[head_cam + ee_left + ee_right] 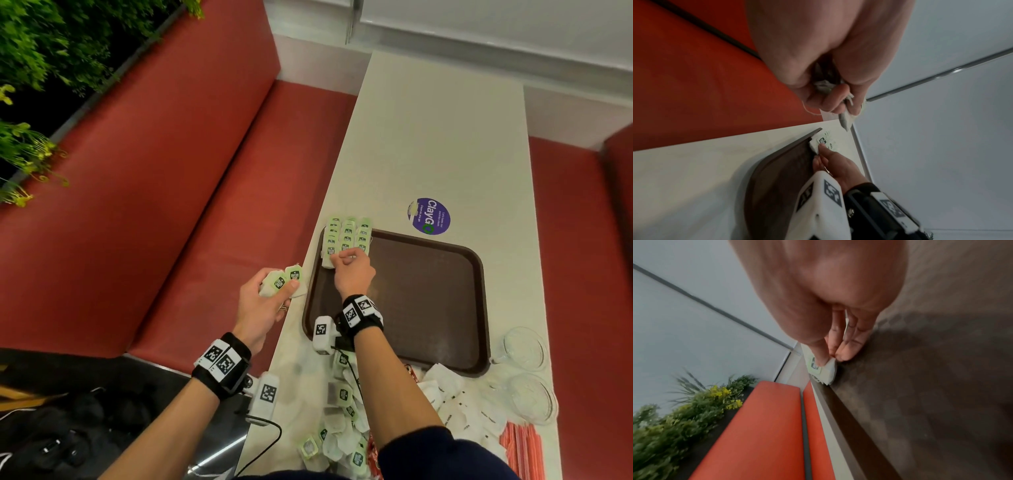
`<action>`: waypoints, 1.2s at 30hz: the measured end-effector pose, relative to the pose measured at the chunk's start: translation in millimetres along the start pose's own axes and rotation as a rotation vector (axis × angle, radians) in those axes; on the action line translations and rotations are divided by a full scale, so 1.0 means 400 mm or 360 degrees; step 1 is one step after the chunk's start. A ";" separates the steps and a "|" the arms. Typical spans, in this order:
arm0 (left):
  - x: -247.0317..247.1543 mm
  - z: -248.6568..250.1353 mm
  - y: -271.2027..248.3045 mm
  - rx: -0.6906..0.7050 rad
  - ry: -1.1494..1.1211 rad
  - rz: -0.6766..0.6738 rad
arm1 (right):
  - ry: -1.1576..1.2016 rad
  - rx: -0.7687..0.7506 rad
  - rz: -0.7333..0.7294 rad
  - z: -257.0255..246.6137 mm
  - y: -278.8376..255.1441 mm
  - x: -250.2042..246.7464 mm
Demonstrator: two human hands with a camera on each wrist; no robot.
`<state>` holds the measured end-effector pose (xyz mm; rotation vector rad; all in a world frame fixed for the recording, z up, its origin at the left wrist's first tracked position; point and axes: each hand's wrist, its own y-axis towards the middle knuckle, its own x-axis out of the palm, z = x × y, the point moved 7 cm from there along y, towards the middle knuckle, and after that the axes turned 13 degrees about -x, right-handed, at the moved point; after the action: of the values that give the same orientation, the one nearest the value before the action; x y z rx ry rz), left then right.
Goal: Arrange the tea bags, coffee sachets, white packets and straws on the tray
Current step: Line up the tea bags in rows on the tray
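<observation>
Head view, near to far. Near edge of the table [445,144]: loose pile of tea bags [342,411], white packets [455,401] beside them toward the near right corner, red-striped straws [520,448] at the very edge. Two clear glass bowls [524,349] along the right edge. Brown tray [428,298] sits mid-table, mostly bare. Left hand [263,301] hangs off the table's left edge, fingers curled round a small bunch of tea bags [284,279]. Right hand [352,274] is over the tray's far left corner, thumb and fingers pinching one tea bag [327,262] at the near end of the rows of tea bags [347,234] laid there. Right wrist view is blurred; bag looks to be touching the tray floor by the rim. Purple round sticker [429,216] just past the tray's far edge.
</observation>
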<state>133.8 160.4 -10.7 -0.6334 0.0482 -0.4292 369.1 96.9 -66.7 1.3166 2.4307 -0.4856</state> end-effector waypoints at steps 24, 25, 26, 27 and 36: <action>0.001 -0.008 0.010 -0.0026 -0.0055 -0.0043 | -0.0221 -0.0467 0.0012 -0.037 -0.034 0.028; 0.003 -0.008 0.011 -0.0030 -0.0064 -0.0040 | -0.0099 -0.0462 0.0021 -0.050 -0.050 0.018; 0.005 -0.009 0.012 -0.0034 -0.0068 -0.0036 | 0.0027 -0.0434 -0.0005 -0.061 -0.071 0.009; 0.007 -0.009 0.014 -0.0034 -0.0072 -0.0035 | 0.0164 -0.0398 -0.0070 -0.073 -0.095 0.003; 0.049 -0.016 0.007 -0.0055 -0.0082 -0.0119 | 0.0860 -0.0317 -0.0657 -0.109 -0.226 -0.039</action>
<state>151.7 151.0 -15.8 -0.6815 -0.0174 -0.4851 295.0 58.3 -8.6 0.9472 3.1187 0.0392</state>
